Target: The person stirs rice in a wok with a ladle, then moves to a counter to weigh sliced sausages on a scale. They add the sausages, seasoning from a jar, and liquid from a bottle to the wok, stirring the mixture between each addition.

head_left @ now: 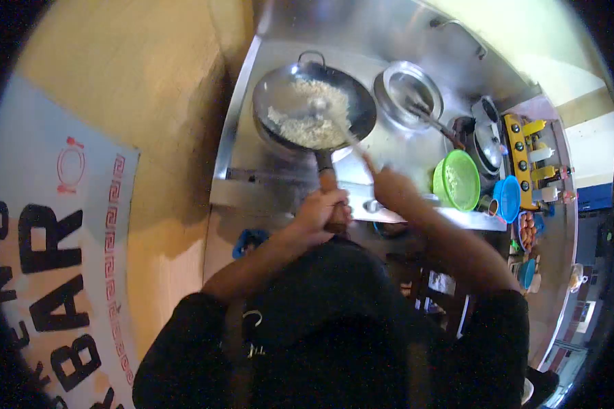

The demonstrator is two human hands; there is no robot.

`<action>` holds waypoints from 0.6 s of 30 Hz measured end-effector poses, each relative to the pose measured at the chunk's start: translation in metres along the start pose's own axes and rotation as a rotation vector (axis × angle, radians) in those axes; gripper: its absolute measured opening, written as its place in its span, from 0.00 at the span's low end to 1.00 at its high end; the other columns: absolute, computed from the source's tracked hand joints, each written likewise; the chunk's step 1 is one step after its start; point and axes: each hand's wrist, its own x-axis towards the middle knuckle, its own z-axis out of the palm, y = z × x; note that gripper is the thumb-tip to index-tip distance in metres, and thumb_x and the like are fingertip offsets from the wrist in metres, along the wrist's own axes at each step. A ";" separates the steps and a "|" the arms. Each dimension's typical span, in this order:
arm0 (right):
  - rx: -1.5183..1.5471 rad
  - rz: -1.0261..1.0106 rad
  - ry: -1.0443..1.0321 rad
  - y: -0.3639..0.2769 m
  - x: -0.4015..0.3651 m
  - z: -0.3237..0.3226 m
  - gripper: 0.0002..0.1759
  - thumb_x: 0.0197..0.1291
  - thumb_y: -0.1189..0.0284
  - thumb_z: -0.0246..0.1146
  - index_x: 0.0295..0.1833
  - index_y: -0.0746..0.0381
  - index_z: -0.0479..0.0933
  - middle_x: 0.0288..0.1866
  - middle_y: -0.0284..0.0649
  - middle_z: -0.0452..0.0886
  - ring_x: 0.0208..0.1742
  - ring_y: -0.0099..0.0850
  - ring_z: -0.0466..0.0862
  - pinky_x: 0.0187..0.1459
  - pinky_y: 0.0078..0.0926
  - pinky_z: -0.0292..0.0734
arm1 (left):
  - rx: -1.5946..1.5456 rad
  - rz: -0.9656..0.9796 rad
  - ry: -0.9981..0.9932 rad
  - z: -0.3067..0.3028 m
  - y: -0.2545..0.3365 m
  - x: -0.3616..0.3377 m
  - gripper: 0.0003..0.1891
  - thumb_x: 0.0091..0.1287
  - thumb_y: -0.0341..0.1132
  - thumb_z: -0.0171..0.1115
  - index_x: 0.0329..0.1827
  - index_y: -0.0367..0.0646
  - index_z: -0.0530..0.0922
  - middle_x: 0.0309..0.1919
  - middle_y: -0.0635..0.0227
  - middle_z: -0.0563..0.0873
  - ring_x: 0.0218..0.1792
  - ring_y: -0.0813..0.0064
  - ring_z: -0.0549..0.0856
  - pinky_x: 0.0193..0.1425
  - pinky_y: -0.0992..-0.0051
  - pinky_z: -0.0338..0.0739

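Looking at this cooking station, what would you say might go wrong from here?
The right grip holds a blurred utensil in the wok, so brisk stirring might throw rice-like food over the rim. The green bowl stands near the counter's front edge beside the right forearm, so a wide swing might knock it. If the left grip on the handle slackens, the wok might tip.

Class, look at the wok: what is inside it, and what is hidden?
Pale, grainy food lies inside the wok, with a blurred utensil over it, held in the right hand. Beneath the food, the wok's bottom is covered.
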 end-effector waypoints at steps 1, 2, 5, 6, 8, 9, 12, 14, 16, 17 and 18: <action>0.166 -0.133 0.217 0.029 0.006 0.013 0.31 0.61 0.73 0.50 0.71 0.60 0.56 0.28 0.52 0.79 0.23 0.40 0.82 0.23 0.43 0.75 | 0.186 0.006 -0.005 0.018 0.001 -0.017 0.06 0.59 0.30 0.60 0.29 0.40 0.72 0.20 0.65 0.76 0.20 0.72 0.77 0.25 0.70 0.76; 0.322 -0.268 0.464 0.051 0.020 0.013 0.30 0.61 0.73 0.51 0.71 0.57 0.58 0.24 0.46 0.78 0.19 0.33 0.80 0.19 0.37 0.74 | 0.189 0.030 -0.006 0.011 0.005 -0.006 0.06 0.59 0.30 0.60 0.29 0.40 0.72 0.20 0.65 0.76 0.20 0.72 0.77 0.25 0.70 0.76; 1.144 0.114 -0.186 0.030 -0.024 -0.071 0.28 0.62 0.71 0.53 0.69 0.57 0.62 0.20 0.33 0.70 0.15 0.22 0.71 0.15 0.24 0.68 | -0.041 0.018 -0.020 -0.024 0.003 0.029 0.05 0.56 0.26 0.59 0.30 0.40 0.70 0.21 0.65 0.74 0.22 0.73 0.76 0.27 0.72 0.74; 1.141 0.114 -0.185 0.029 -0.034 -0.085 0.28 0.62 0.71 0.53 0.69 0.57 0.62 0.20 0.33 0.70 0.15 0.22 0.71 0.15 0.24 0.68 | -0.043 0.019 -0.022 -0.029 0.007 0.037 0.05 0.56 0.26 0.59 0.30 0.40 0.70 0.21 0.65 0.74 0.22 0.73 0.76 0.27 0.72 0.74; 1.103 0.187 -0.312 0.029 -0.048 -0.100 0.27 0.62 0.70 0.54 0.68 0.57 0.63 0.21 0.29 0.67 0.15 0.18 0.67 0.15 0.17 0.66 | -0.126 0.033 -0.113 -0.037 0.013 0.049 0.05 0.58 0.30 0.59 0.27 0.41 0.72 0.20 0.69 0.74 0.20 0.77 0.74 0.25 0.76 0.72; 1.065 0.190 -0.349 0.030 -0.053 -0.099 0.27 0.62 0.69 0.55 0.68 0.57 0.63 0.21 0.33 0.69 0.14 0.20 0.68 0.15 0.20 0.67 | -0.072 0.059 -0.037 -0.033 0.014 0.049 0.05 0.59 0.30 0.60 0.28 0.41 0.72 0.20 0.70 0.73 0.21 0.77 0.74 0.25 0.76 0.72; 0.253 -0.064 -0.108 0.035 -0.048 -0.041 0.32 0.57 0.72 0.52 0.70 0.60 0.58 0.31 0.58 0.80 0.33 0.53 0.82 0.38 0.49 0.76 | -0.042 0.055 -0.079 -0.045 0.010 0.054 0.06 0.58 0.30 0.61 0.28 0.41 0.72 0.20 0.70 0.74 0.20 0.78 0.75 0.25 0.75 0.72; 0.107 -0.015 -0.043 0.024 -0.023 -0.014 0.32 0.57 0.76 0.50 0.69 0.69 0.53 0.31 0.56 0.80 0.32 0.51 0.83 0.36 0.47 0.78 | -0.052 0.063 -0.090 -0.056 0.008 0.060 0.06 0.59 0.30 0.60 0.28 0.42 0.72 0.20 0.71 0.74 0.20 0.77 0.75 0.25 0.75 0.73; 0.205 0.071 0.128 0.017 0.032 0.028 0.33 0.55 0.78 0.49 0.70 0.65 0.54 0.29 0.55 0.80 0.28 0.49 0.81 0.32 0.48 0.76 | -0.058 0.079 -0.109 -0.058 0.009 0.063 0.06 0.60 0.30 0.60 0.28 0.42 0.72 0.20 0.71 0.74 0.20 0.77 0.75 0.25 0.75 0.74; 0.272 0.084 0.181 0.009 0.053 0.039 0.33 0.56 0.78 0.49 0.69 0.66 0.54 0.29 0.56 0.80 0.29 0.49 0.82 0.32 0.48 0.76 | -0.006 0.076 -0.102 -0.059 0.010 0.062 0.05 0.59 0.28 0.59 0.29 0.41 0.71 0.19 0.71 0.73 0.20 0.77 0.75 0.25 0.74 0.73; 0.311 0.101 0.125 -0.004 0.057 0.037 0.33 0.56 0.77 0.49 0.69 0.69 0.52 0.30 0.57 0.80 0.28 0.50 0.82 0.32 0.48 0.77 | 0.048 0.077 -0.093 -0.061 0.013 0.062 0.05 0.58 0.27 0.58 0.30 0.41 0.69 0.18 0.70 0.71 0.20 0.76 0.75 0.26 0.73 0.73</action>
